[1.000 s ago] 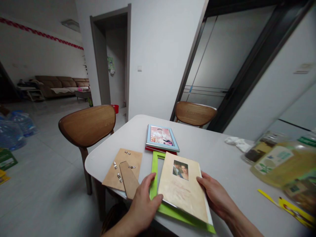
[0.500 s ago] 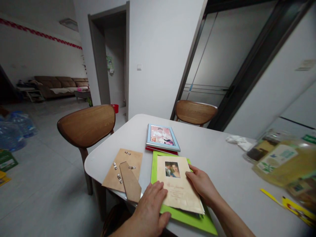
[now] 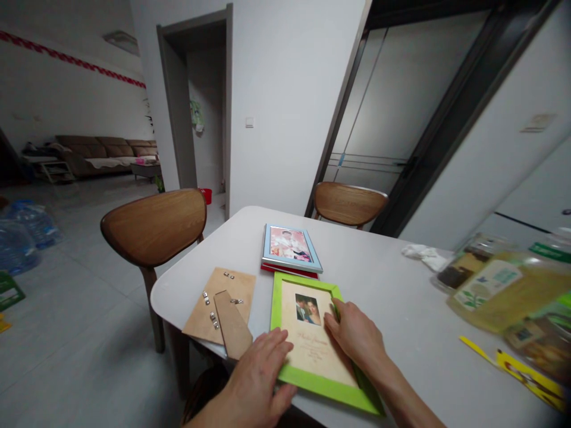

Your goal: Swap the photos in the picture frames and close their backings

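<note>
A green photo frame [image 3: 328, 386] lies on the table before me. Inside its border sits a cream paper sheet [image 3: 312, 339] with a small printed photo of two people and faint lettering. My left hand [image 3: 261, 371] rests over the frame's lower left edge, fingers stretched and thumb apart. My right hand [image 3: 357, 336] grips the right side, its thumb on the sheet and its other fingers partly hidden. Left of the frame lies a brown backing board [image 3: 200, 312] with several metal clips and a stand leg [image 3: 232, 327] across it.
Beyond the green frame, a light blue picture frame [image 3: 292, 248] is stacked on something red. At the right are a crumpled white tissue [image 3: 423, 255], an oil jug [image 3: 495, 291], clear containers and a yellow tool [image 3: 526, 374]. Wooden chairs [image 3: 156, 223] stand at the table.
The cream sheet, earlier lying loose above the green frame with its lower edge overhanging, has gone down into the frame's opening. My right hand has shifted slightly left and down; the view has turned slightly.
</note>
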Demonstrator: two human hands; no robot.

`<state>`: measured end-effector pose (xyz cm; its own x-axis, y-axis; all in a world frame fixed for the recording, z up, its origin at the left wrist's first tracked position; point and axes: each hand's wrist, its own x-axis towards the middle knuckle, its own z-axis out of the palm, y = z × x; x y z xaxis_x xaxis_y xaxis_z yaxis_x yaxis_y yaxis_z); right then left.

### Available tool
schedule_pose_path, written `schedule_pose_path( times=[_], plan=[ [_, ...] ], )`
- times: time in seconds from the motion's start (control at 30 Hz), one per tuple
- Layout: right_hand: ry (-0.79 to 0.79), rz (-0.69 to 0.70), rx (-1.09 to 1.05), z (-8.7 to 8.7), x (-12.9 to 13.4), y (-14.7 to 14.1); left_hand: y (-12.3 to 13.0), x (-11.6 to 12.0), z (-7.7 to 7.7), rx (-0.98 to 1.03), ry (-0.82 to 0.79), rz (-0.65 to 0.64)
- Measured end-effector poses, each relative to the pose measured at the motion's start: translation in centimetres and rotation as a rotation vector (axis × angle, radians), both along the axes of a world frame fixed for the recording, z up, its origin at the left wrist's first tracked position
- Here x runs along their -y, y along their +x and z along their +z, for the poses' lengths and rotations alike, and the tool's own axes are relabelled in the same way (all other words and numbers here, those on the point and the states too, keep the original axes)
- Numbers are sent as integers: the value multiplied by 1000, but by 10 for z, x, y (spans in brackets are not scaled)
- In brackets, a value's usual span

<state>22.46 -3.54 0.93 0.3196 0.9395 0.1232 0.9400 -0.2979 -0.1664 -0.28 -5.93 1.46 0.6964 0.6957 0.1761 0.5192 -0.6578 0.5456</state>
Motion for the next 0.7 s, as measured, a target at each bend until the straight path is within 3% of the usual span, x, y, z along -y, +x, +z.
schedule_pose_path(
  times=[0.13,0.3,0.4,0.5,0.7],
  plan=[
    [109,169,-209,6,5,-27,-53,-19,-4,-40,42,211],
    [157,491,-283,18,5,-99,-102,-41,-14,-162,60,438],
    [129,545,-249,17,2,-139,-110,-45,-17,-150,79,441],
    [116,536,-236,8,-2,-160,-113,-48,-19,-131,97,414],
    [201,551,-461,5,1,-155,-112,-52,-20,-51,182,353]
  ],
)
